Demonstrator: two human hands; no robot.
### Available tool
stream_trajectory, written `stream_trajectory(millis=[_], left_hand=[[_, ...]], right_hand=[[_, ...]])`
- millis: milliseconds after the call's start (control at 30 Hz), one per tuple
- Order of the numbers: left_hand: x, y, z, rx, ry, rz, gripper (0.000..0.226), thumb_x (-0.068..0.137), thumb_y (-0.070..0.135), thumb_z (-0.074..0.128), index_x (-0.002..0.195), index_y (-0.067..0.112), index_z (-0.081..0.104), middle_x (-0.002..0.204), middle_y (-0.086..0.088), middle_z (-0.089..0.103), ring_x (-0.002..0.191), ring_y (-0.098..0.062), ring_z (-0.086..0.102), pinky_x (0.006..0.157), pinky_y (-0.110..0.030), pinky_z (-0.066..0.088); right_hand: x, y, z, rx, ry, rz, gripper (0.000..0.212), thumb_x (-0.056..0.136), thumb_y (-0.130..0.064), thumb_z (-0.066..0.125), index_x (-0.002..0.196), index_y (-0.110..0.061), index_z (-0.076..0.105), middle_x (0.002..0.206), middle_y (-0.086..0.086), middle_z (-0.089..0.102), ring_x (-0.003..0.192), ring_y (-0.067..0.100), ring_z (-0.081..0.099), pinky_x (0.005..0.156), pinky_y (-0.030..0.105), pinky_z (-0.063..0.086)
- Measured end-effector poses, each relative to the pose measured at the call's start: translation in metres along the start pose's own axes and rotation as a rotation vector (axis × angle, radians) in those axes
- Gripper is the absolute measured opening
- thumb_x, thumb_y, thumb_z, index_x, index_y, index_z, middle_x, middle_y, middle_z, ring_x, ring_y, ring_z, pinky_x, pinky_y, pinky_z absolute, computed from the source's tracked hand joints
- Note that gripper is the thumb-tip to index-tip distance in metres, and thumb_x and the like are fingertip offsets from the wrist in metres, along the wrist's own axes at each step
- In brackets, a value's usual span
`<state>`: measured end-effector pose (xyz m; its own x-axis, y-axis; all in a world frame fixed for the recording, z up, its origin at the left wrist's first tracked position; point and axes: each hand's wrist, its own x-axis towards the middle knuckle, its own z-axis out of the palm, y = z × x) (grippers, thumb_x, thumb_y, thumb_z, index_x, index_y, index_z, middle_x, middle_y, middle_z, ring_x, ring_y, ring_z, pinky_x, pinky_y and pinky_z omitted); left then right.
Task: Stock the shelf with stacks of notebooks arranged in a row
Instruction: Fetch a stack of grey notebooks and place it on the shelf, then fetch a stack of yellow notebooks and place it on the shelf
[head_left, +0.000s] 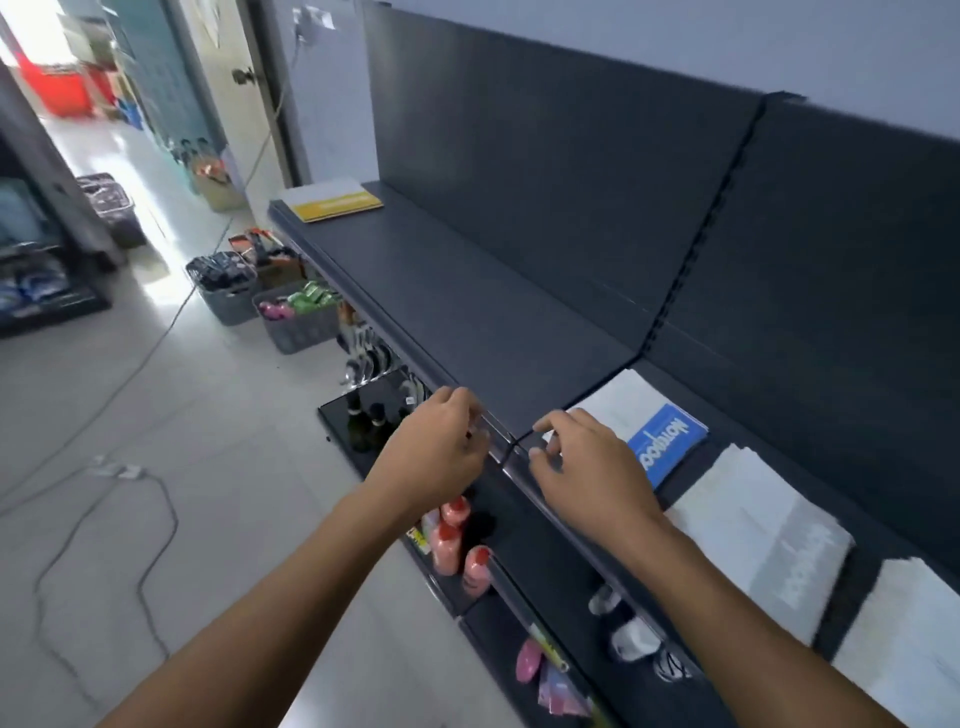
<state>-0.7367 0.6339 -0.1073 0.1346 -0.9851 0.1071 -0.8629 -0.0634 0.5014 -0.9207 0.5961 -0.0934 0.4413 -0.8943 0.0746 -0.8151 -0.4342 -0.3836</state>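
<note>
At the near edge of the dark grey metal shelf (519, 322), the loosely curled, empty right hand (587, 462) is nearer than the left hand (441, 447), its grip untellable, to the blue-covered notebook stack (670, 441), which lies just right, lengthwise along the shelf.

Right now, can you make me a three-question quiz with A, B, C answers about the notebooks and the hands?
1. Where is the yellow notebook stack?
A. at the far end of the shelf
B. on the floor
C. in a basket

2. What colour is the cover nearest the right hand?
A. red
B. blue
C. green

3. Do the hands hold a notebook?
A. both do
B. only one does
C. neither does

Answers:
1 A: it lies at the shelf's far end.
2 B: the blue notebook lies beside that hand.
3 C: the left hand and right hand are at the shelf's front edge, with no notebook in them.
</note>
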Motion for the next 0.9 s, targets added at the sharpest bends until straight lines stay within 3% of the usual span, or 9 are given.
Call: stream_trajectory(millis=[200, 433, 600, 900], left_hand=[[0.029, -0.066, -0.036, -0.028, 0.042, -0.054, 0.018, 0.094, 0.025, 0.052, 0.110, 0.018, 0.056, 0.106, 0.004, 0.055, 0.095, -0.018, 0.056, 0.083, -0.039, 0.051], [0.072, -0.137, -0.070, -0.013, 0.059, -0.122, 0.021, 0.096, 0.027, 0.054, 0.115, 0.019, 0.057, 0.108, 0.004, 0.055, 0.095, -0.016, 0.056, 0.082, -0.032, 0.049], [0.133, -0.197, -0.101, 0.017, 0.073, -0.131, 0.022, 0.097, 0.033, 0.053, 0.115, 0.022, 0.057, 0.109, 0.006, 0.057, 0.092, -0.014, 0.060, 0.082, -0.038, 0.054], [0.230, -0.302, -0.148, 0.017, 0.091, -0.170, 0.022, 0.096, 0.031, 0.055, 0.117, 0.023, 0.058, 0.107, 0.009, 0.059, 0.089, -0.008, 0.060, 0.079, -0.029, 0.052]], right_hand=[[0.068, -0.056, 0.021, -0.019, -0.035, -0.073, 0.027, 0.100, -0.034, 0.054, 0.124, -0.025, 0.058, 0.115, -0.008, 0.059, 0.098, 0.016, 0.059, 0.074, 0.027, 0.040], [0.153, -0.115, 0.057, 0.014, -0.087, -0.164, 0.020, 0.100, -0.033, 0.052, 0.118, -0.025, 0.058, 0.110, -0.008, 0.057, 0.094, 0.015, 0.059, 0.078, 0.033, 0.051], [0.232, -0.145, 0.082, 0.060, -0.073, -0.181, 0.022, 0.100, -0.033, 0.052, 0.120, -0.025, 0.058, 0.109, -0.010, 0.057, 0.090, 0.011, 0.055, 0.073, 0.027, 0.041], [0.383, -0.204, 0.122, 0.080, -0.098, -0.195, 0.017, 0.098, -0.032, 0.053, 0.112, -0.025, 0.060, 0.103, -0.009, 0.059, 0.089, 0.017, 0.061, 0.079, 0.037, 0.053]])
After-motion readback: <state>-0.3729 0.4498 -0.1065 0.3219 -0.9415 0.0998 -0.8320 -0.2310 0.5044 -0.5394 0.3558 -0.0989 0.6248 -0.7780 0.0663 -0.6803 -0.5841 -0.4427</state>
